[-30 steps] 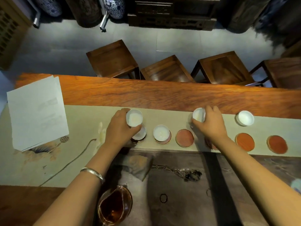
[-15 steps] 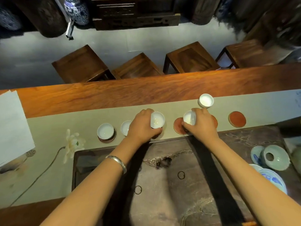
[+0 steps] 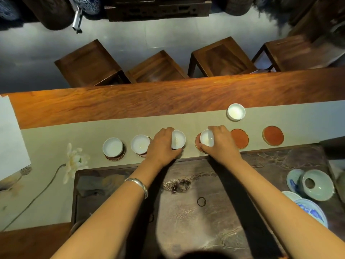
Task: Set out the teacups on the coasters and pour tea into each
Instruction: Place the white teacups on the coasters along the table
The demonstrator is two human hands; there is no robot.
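Grey floor (image 3: 130,40) at 12 o'clock. Four dark wooden stools (image 3: 89,66) (image 3: 158,69) (image 3: 222,58) (image 3: 296,53) along far edge of reddish wooden table (image 3: 130,103). Carved dark cabinet (image 3: 158,8) beyond; blue-white vase (image 3: 87,4) at 11 o'clock.

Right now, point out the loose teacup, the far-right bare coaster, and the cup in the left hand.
loose teacup (image 3: 236,111): head view, inside of its bowl.
far-right bare coaster (image 3: 273,135): head view, centre of its red face.
left-hand cup (image 3: 178,140): head view, inside of its bowl.

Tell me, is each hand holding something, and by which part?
Yes. The left hand grips a white teacup by its rim and side; the right hand grips another teacup the same way, over a red coaster.
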